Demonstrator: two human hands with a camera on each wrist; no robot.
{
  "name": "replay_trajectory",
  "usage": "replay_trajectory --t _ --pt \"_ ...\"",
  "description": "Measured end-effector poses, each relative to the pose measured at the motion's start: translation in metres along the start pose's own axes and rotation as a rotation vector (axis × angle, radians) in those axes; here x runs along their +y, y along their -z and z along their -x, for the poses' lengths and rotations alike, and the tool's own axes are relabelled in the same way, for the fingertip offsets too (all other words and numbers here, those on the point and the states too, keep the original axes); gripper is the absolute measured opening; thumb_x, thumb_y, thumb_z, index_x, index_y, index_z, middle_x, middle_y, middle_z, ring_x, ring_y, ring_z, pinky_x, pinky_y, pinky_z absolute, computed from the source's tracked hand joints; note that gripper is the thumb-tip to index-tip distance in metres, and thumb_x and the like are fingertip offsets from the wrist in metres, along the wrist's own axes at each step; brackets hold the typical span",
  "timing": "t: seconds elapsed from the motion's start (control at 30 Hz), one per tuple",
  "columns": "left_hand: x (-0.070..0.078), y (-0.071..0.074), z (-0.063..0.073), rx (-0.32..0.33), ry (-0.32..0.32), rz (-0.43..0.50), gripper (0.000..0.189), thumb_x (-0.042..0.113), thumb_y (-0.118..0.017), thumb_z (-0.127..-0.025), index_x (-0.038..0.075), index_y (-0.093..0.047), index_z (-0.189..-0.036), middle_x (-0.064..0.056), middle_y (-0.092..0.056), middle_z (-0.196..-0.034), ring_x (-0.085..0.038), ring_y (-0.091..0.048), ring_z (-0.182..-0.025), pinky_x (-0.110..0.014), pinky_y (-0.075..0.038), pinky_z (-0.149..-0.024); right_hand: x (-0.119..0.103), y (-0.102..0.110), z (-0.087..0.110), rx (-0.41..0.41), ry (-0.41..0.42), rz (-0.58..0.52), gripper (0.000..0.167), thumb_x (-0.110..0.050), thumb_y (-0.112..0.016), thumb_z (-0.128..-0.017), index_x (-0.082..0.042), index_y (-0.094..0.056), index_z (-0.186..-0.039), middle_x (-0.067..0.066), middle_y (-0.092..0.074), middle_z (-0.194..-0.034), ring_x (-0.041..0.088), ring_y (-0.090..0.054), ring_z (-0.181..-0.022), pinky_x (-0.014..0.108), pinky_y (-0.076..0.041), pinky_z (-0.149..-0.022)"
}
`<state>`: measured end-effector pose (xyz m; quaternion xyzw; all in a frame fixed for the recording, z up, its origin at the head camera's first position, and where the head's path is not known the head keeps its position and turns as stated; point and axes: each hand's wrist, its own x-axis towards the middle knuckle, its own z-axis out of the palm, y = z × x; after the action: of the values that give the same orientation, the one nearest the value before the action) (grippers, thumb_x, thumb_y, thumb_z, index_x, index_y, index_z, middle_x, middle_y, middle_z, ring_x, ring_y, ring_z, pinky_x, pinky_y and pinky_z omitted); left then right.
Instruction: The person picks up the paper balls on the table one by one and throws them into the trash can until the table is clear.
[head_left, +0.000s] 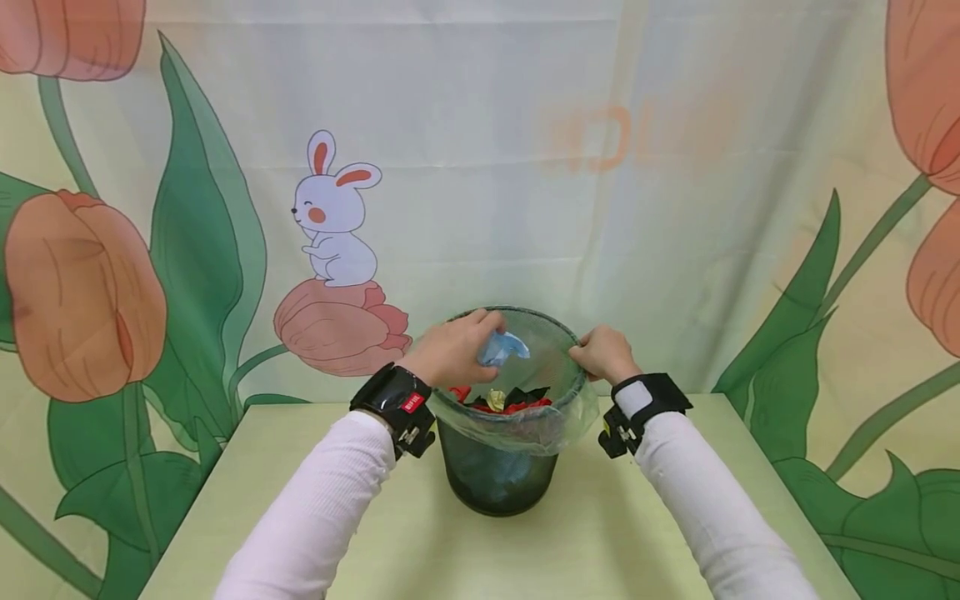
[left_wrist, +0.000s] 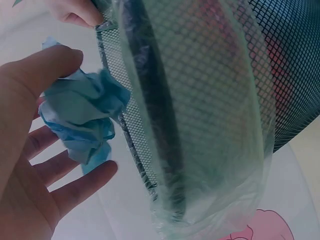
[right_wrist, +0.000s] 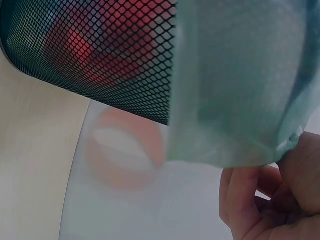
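Note:
A dark mesh waste bin (head_left: 498,483) stands on the table, lined with a translucent green plastic bag (head_left: 558,433) folded over its rim. Over the bin's mouth my left hand (head_left: 457,346) holds a crumpled piece of blue paper (left_wrist: 85,112) between thumb and fingers; some of those fingers are spread in the left wrist view. At the right side of the rim, my right hand (head_left: 603,354) pinches the bag's edge, its fingers curled in the right wrist view. Inside the bin lie crumpled red (head_left: 525,406), black and yellow (head_left: 496,399) pieces.
The pale table (head_left: 315,500) reaches back to a hanging cloth (head_left: 480,167) printed with tulips and a rabbit. The bin stands near the table's far edge, close to that cloth. Each wrist wears a black strap with a small camera.

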<state>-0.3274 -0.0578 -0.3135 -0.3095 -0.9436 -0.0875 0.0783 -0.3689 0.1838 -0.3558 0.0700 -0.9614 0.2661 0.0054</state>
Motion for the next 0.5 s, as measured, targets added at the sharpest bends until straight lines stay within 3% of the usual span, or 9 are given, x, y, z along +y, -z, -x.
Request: replay_trajectory --t 0.13,0.23,0.37,0.5 --pt "-0.0014 -0.0014 0.0022 -0.004 -0.001 0.027 0.050 0.033 -0.068 -0.081 0.016 -0.047 -0.123 -0.004 -0.050 -0.113 -0.015 -0.053 -0.087 -0.030 -0.049 -0.068 0.0009 -0.0001 -0.0014 -0.004 0.008 -0.004 0.047 -0.011 -0.050 -0.088 -0.017 -0.028 -0.047 -0.005 -0.023 -0.043 0.019 -0.057 -0.046 0.019 -0.026 -0.040" --pt "-0.0023 -0.0026 0.0035 -0.015 -0.002 0.041 0.054 0.034 -0.066 -0.083 0.016 -0.045 -0.129 -0.005 -0.049 -0.124 -0.017 -0.054 -0.098 -0.033 -0.050 -0.076 0.0029 -0.0001 -0.0025 -0.008 0.012 0.001 0.047 -0.011 -0.049 -0.089 -0.017 -0.028 -0.047 -0.005 -0.024 -0.042 0.015 -0.053 -0.043 0.019 -0.025 -0.040" --pt "-0.0043 -0.0058 0.0050 -0.031 0.011 0.034 0.058 0.037 -0.064 -0.084 0.017 -0.042 -0.134 -0.004 -0.044 -0.134 -0.020 -0.050 -0.116 -0.038 -0.050 -0.086 0.0050 0.0001 -0.0021 -0.009 0.028 0.010 0.047 -0.011 -0.048 -0.090 -0.017 -0.027 -0.049 -0.004 -0.024 -0.043 0.015 -0.048 -0.041 0.021 -0.023 -0.041" --pt "-0.0063 -0.0075 0.0069 -0.034 0.012 0.038 0.058 0.036 -0.063 -0.084 0.016 -0.042 -0.135 -0.005 -0.045 -0.135 -0.022 -0.048 -0.119 -0.040 -0.049 -0.089 0.0055 0.0019 0.0019 0.008 0.078 0.007 0.046 -0.010 -0.048 -0.090 -0.017 -0.026 -0.050 -0.004 -0.024 -0.044 0.017 -0.046 -0.041 0.022 -0.022 -0.042"
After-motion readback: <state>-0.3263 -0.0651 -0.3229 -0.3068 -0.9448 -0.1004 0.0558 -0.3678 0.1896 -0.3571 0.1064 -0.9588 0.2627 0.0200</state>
